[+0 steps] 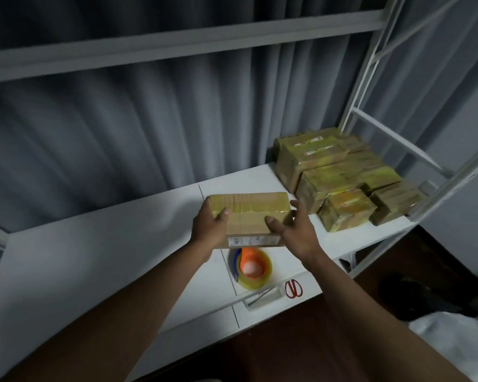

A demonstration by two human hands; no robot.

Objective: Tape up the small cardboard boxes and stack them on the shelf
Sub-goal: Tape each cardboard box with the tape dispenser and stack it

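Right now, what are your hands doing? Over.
Both hands, left hand and right hand, hold taped box above shelf. Taped stack right. Nothing blocking.

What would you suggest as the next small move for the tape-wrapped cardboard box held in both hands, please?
Probably carry the tape-wrapped brown cardboard box rightward and set it by the stack of taped boxes. The left hand and right hand grip its ends, tape already bands it, and the white shelf holds the stack at its right end.
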